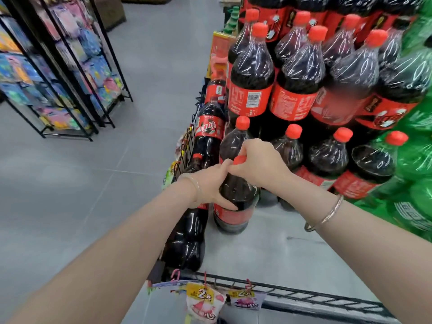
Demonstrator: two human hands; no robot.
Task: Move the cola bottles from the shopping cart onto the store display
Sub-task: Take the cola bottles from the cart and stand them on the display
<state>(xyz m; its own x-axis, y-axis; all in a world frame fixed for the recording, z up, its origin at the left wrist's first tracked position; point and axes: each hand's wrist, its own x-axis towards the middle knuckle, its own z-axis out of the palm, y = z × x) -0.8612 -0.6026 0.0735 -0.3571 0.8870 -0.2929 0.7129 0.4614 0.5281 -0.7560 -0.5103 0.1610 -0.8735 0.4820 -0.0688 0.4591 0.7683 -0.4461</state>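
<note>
We hold one cola bottle (236, 197) upright on the grey shelf (275, 249) of the store display, its long axis close to vertical and leaning slightly, its red cap pointing up. Our left hand (210, 188) wraps the dark shoulder of the bottle just above the red label, thumb pressed across the front. Our right hand (257, 162) closes over the cap from above, so only a sliver of red shows between the fingers. The base of the bottle rests on the shelf, at the front left of the stacked bottles (304, 90), which stand upright in two tiers behind it with caps up. To the left, another bottle (187, 239) lies slanted along the shelf's edge, neck toward the stack. Green bottles (411, 160) fill the right side. Small snack packets (205, 302) hang from the wire rail (315, 295) at the front. Each wrist carries a bracelet (327, 213).
</note>
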